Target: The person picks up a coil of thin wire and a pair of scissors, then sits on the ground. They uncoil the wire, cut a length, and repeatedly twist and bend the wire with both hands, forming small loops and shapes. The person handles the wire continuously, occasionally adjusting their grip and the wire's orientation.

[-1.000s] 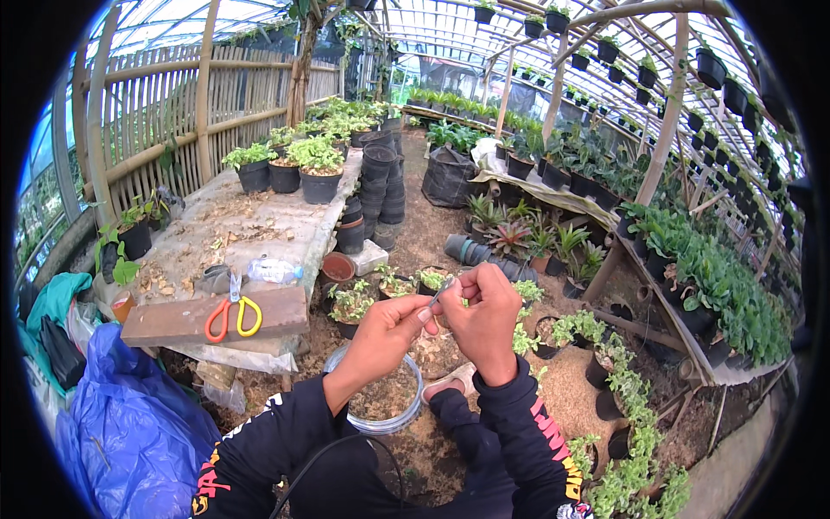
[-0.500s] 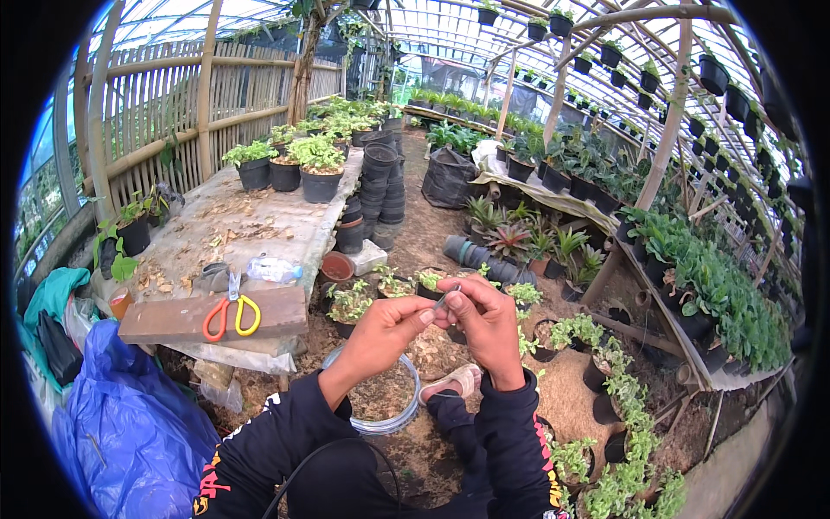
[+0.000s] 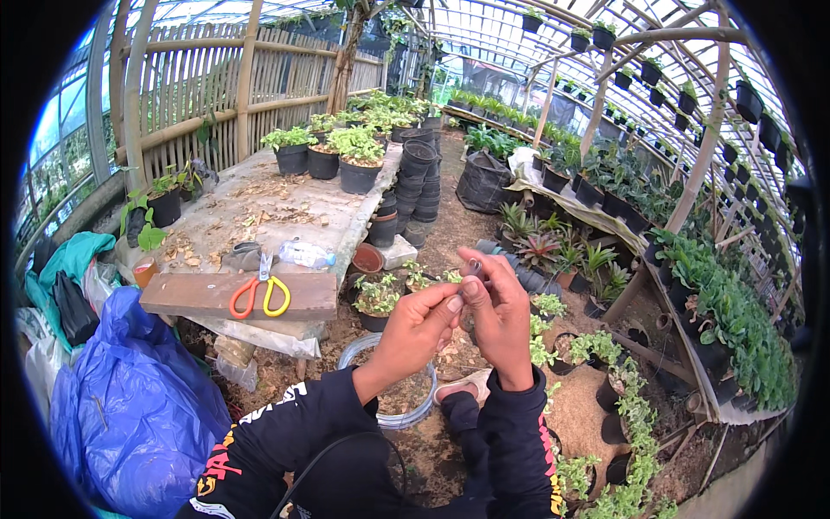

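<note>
Above 1 bowl (image 3: 415, 413), 2 hands (image 3: 462, 316) together

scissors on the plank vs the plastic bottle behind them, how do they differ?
The scissors have bright orange and yellow handles with metal blades; the plastic bottle is clear and colourless. The scissors lie on the brown wooden plank, closed, blades pointing away from the person; the plastic bottle lies on its side on the pale bench top, crosswise. Both lie flat, untouched, well to the left of the left hand and right hand.
</note>
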A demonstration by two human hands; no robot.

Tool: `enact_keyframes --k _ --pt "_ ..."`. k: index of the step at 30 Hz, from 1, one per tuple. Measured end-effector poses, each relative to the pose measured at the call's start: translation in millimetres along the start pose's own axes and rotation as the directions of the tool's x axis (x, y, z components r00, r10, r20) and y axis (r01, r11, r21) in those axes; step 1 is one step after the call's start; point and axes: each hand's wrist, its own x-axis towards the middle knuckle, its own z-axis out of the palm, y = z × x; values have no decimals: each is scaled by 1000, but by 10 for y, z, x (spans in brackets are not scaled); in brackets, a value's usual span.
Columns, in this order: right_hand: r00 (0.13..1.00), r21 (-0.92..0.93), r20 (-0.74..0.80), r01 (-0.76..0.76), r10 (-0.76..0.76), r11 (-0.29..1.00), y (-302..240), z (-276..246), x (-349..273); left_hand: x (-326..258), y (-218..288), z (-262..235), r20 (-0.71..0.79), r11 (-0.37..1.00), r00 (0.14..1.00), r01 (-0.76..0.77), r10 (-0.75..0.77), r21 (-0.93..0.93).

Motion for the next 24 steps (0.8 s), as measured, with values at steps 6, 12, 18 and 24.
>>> enact_keyframes --k 6,12,18,24 --pt "948 101 291 -163 127 981 -135 875 -718 -145 776 -437 -538 822 760 -534 365 -197" --pt "848 -166 531 95 8 981 -160 827 -1058 -1201 876 -1511 -762 736 358 -639 541 223" --pt "684 -237 717 52 138 970 -174 740 -995 -1744 645 -1775 -812 779 384 -612 440 132" --pt "677 -170 714 -76 176 983 20 449 -820 -2003 546 -1584 -771 958 589 -271 242 93"
